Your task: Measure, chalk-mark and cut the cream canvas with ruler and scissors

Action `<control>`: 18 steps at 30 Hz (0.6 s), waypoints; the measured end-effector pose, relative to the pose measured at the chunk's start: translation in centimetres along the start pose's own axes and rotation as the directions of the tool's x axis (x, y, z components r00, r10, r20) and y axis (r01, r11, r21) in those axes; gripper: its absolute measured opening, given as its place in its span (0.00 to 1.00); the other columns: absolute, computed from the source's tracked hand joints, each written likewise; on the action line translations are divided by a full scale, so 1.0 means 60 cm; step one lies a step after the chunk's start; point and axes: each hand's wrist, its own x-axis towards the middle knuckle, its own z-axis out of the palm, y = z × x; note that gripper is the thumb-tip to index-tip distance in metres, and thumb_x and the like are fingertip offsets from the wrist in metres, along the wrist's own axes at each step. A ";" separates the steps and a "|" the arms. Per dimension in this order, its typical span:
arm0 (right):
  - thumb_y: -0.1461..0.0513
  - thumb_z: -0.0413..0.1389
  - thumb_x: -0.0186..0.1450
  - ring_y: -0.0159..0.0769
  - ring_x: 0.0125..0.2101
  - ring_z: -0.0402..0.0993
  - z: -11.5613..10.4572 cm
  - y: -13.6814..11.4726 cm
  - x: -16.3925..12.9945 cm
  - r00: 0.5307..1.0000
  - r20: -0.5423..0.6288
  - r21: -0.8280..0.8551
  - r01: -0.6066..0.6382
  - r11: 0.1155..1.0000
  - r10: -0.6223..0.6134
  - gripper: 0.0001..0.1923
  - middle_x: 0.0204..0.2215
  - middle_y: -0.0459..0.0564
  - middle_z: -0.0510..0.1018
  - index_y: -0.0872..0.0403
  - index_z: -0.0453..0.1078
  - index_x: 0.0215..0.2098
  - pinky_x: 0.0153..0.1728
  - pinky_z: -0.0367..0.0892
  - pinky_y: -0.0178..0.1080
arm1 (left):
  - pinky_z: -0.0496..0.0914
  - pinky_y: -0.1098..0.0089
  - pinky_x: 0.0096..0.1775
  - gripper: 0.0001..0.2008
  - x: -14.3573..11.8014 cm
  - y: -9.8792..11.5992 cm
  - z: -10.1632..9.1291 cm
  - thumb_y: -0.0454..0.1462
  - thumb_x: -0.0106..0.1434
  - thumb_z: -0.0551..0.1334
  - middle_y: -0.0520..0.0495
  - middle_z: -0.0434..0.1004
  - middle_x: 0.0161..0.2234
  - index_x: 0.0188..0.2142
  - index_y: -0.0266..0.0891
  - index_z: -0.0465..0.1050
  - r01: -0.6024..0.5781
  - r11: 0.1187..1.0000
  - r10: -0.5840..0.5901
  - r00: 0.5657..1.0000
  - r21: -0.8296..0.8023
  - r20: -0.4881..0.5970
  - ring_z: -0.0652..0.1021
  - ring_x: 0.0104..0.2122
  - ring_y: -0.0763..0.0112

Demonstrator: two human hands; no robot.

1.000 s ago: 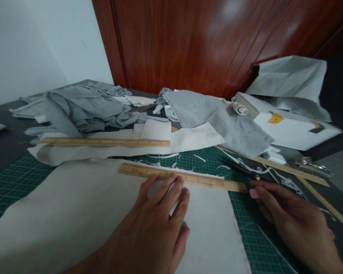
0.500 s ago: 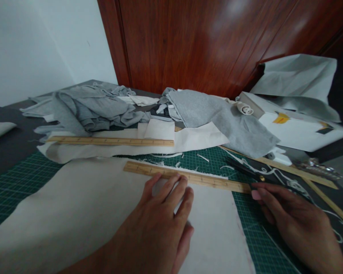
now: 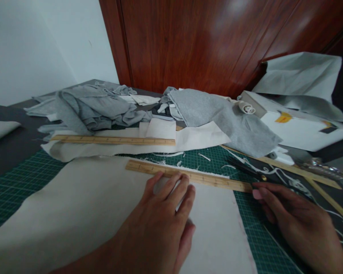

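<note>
A short wooden ruler (image 3: 214, 180) lies along the frayed upper edge of a white cloth (image 3: 82, 205). My left hand (image 3: 165, 213) rests palm down on the cloth, fingers spread, with its fingertips on the ruler's lower edge. At the ruler's right end, my right hand (image 3: 291, 217) has thumb and forefinger pinched together on the tip. A small pink patch shows at that thumb; I cannot tell whether it is the nail or something held. Beside the right hand lie black scissors (image 3: 244, 168), partly hidden by it. A green gridded cutting mat (image 3: 250, 217) is underneath.
Behind the cloth, a second wooden ruler (image 3: 114, 140) lies on a white fabric strip (image 3: 200, 137). Grey fabric (image 3: 80, 106) is heaped at the back. On the right are a white box (image 3: 305, 129), long wooden rulers (image 3: 300, 169) and loose white cords (image 3: 282, 178).
The whole scene has shifted slightly rightward in view. Both hands and the ruler keep their places relative to the cloth.
</note>
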 end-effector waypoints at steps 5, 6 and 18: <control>0.40 0.61 0.67 0.39 0.17 0.74 0.001 0.004 -0.002 1.000 -0.011 -0.033 0.020 0.999 -0.020 0.24 0.15 0.44 0.76 0.51 0.81 0.42 0.16 0.68 0.35 | 0.60 0.42 0.69 0.28 0.005 0.002 -0.002 0.46 0.74 0.58 0.41 0.69 0.71 0.69 0.37 0.70 0.012 1.000 -0.012 1.000 -0.017 -0.022 0.70 0.69 0.50; 0.41 0.61 0.67 0.39 0.17 0.74 0.001 0.003 -0.002 1.000 -0.009 -0.038 0.021 0.999 -0.021 0.23 0.15 0.43 0.76 0.51 0.80 0.42 0.16 0.68 0.35 | 0.60 0.43 0.70 0.29 0.004 0.002 -0.003 0.46 0.74 0.59 0.41 0.69 0.71 0.69 0.36 0.69 0.012 1.000 -0.013 1.000 -0.016 -0.028 0.70 0.69 0.50; 0.43 0.63 0.63 0.38 0.16 0.71 0.006 -0.014 -0.004 0.999 -0.039 0.006 -0.016 1.000 0.016 0.23 0.14 0.45 0.75 0.52 0.81 0.40 0.16 0.65 0.35 | 0.60 0.46 0.69 0.30 0.003 0.003 -0.003 0.42 0.72 0.59 0.40 0.70 0.70 0.69 0.31 0.68 0.017 1.000 -0.017 0.999 0.004 -0.044 0.71 0.67 0.51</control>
